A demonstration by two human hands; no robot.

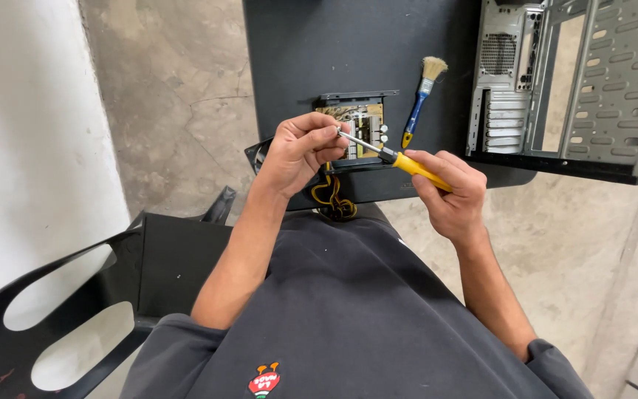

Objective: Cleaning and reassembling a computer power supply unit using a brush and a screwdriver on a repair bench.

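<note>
Screwdriver held at both ends over an opened power supply
The right hand (448, 193) grips the yellow screwdriver (396, 157) handle; the left hand (300, 151) pinches its tip, steadying it above the power supply (356, 125) on the black table (297, 44), brush (422, 96) parked beside

On the table (289, 44), the brush (422, 96) lies between circuit board (359, 122) and computer case (555, 81).

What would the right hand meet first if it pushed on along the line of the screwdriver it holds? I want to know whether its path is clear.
Probably the left hand: the right hand aims the screwdriver up and left, and its metal tip already sits at the left fingertips, above the open power supply.
</note>
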